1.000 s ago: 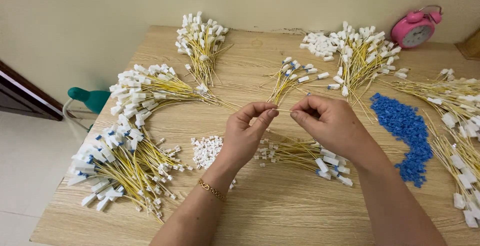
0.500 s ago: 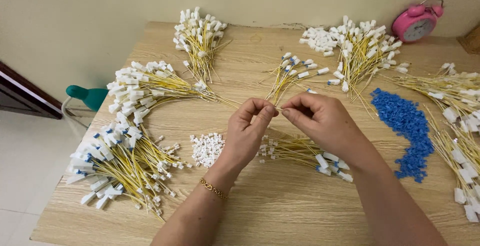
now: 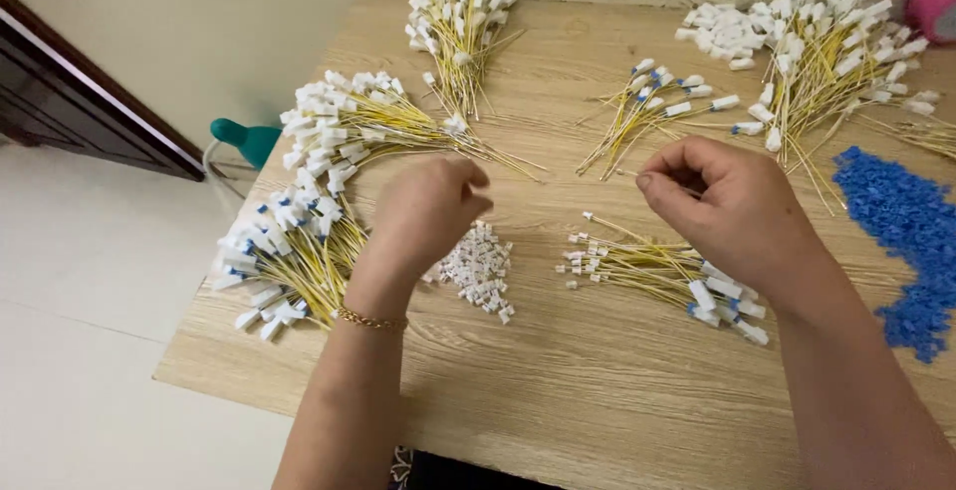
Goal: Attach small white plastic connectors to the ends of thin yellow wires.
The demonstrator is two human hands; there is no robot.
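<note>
Both hands are curled narrow, left hand above white connectors, right hand pinching a yellow wire.

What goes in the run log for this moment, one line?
left hand: closed, over white connectors | right hand: pinching yellow wire | wire bundle between hands | table

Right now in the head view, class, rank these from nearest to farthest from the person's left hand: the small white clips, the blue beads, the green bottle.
1. small white clips, just beneath the left hand.
2. green bottle, off the table's left edge.
3. blue beads, far right.
</note>
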